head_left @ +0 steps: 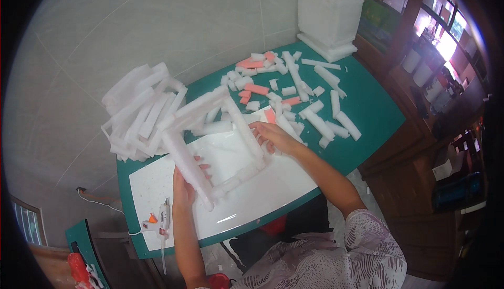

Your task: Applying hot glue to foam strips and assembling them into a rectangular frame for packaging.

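Note:
A square frame of white foam strips is held up at a tilt over a glossy white board. My left hand grips its left side, with fingertips showing inside the opening. On the opposite side, my right hand has its fingers curled at the right strip. To the left of my left forearm, a white hot glue gun with an orange part lies at the board's edge, a glue stick poking out of its back.
Stacked white foam frames stand at the table's left. Loose white foam strips and pink foam pieces are scattered across the green table. A white foam box stands at the back right corner. The glue gun's cord runs off leftward.

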The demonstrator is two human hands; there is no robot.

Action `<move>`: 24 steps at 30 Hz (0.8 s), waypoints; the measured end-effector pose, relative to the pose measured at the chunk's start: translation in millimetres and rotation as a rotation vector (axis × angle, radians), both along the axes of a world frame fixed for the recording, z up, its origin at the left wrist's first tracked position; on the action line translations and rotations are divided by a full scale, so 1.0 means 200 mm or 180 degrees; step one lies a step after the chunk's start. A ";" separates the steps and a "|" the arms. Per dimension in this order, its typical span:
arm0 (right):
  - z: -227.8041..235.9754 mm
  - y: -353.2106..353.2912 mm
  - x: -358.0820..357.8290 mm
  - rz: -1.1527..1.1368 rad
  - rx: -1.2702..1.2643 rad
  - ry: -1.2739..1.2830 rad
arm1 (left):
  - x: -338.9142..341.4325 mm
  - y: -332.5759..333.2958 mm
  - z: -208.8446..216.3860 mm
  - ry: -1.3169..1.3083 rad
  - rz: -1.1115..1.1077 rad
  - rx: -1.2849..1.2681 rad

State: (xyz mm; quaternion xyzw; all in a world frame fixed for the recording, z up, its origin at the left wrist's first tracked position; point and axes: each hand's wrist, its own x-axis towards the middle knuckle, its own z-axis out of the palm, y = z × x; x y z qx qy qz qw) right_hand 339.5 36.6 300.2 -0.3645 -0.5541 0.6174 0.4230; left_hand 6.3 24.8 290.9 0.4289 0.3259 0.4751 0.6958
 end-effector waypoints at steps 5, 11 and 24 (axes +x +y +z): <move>0.03 -0.01 -0.01 -0.0304 0.0051 -0.0117 | 0.01 0.01 -0.01 -0.0228 0.0033 0.0055; 0.07 -0.02 -0.04 -0.0501 0.0030 -0.0268 | 0.03 0.00 0.01 0.0184 0.0262 -0.0012; 0.05 -0.02 -0.03 -0.0872 0.0157 -0.0509 | 0.06 -0.03 0.07 0.0393 0.0296 -0.0251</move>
